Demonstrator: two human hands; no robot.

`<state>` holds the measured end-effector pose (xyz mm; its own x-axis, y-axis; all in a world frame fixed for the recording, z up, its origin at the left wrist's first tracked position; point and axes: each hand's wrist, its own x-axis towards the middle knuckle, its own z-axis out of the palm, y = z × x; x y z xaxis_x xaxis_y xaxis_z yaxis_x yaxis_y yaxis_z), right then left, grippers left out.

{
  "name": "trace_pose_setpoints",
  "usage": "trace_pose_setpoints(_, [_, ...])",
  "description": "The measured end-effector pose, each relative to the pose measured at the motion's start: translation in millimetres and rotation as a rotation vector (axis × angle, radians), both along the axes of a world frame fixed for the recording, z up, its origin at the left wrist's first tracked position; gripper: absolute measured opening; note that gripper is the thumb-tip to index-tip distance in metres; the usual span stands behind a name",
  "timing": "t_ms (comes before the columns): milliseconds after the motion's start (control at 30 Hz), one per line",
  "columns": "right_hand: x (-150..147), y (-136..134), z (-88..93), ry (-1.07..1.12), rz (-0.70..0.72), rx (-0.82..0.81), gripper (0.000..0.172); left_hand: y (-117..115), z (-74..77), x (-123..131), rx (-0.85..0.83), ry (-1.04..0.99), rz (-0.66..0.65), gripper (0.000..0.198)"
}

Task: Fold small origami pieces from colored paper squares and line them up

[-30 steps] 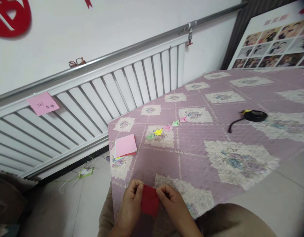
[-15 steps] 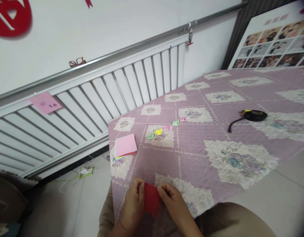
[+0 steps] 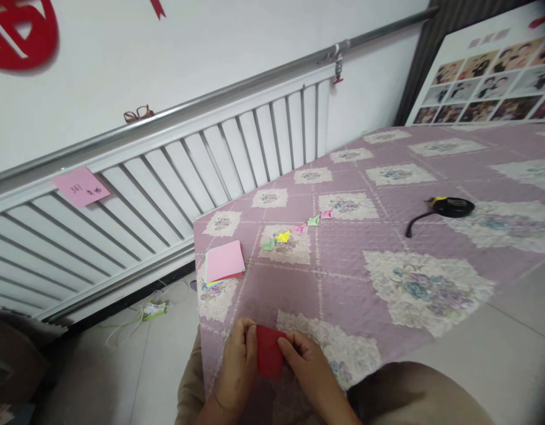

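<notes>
Between my hands is a small red sheet of paper [image 3: 269, 352], held up over the near edge of the cloth-covered table. My left hand [image 3: 240, 360] pinches its left edge, thumb on the near face. At the upper right corner, my right hand [image 3: 305, 360] grips the paper between thumb and bent fingers. Beyond my left hand lies a stack of coloured paper [image 3: 225, 261], pink on top with red and yellow edges showing. Farther off, several small folded paper boats [image 3: 283, 236] in green, yellow and pink stand in a slanting row.
A purple floral tablecloth [image 3: 343, 277] covers the table. On its right side lies a black tape measure [image 3: 452, 206] with a strap. A white radiator [image 3: 201, 171] runs along the wall, with a pink note [image 3: 81, 186] on it. Glasses [image 3: 138, 113] rest on the pipe above.
The red paper has risen slightly and turned flatter toward me. My right thumb has shifted a little left onto its face. The camera view has moved slightly.
</notes>
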<state>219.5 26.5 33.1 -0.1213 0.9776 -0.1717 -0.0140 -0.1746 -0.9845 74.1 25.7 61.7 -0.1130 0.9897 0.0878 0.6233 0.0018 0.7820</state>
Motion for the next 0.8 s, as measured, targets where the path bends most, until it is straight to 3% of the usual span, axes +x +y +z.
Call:
trace_pose_setpoints(233, [-1.7, -0.6, 0.5, -0.072, -0.013, 0.023, 0.032, -0.2, -0.7, -1.2, 0.018, 0.013, -0.012, 0.025])
trace_pose_setpoints(433, [-1.9, -2.1, 5.1, -0.038, 0.104, -0.008, 0.026, 2.6, 1.9, -2.1, 0.041, 0.013, 0.035, 0.025])
trace_pose_setpoints(800, [-5.5, -3.9, 4.8, -0.142, 0.168, 0.050, 0.022, 7.3, 4.8, -6.0, 0.103, 0.008, 0.058, 0.025])
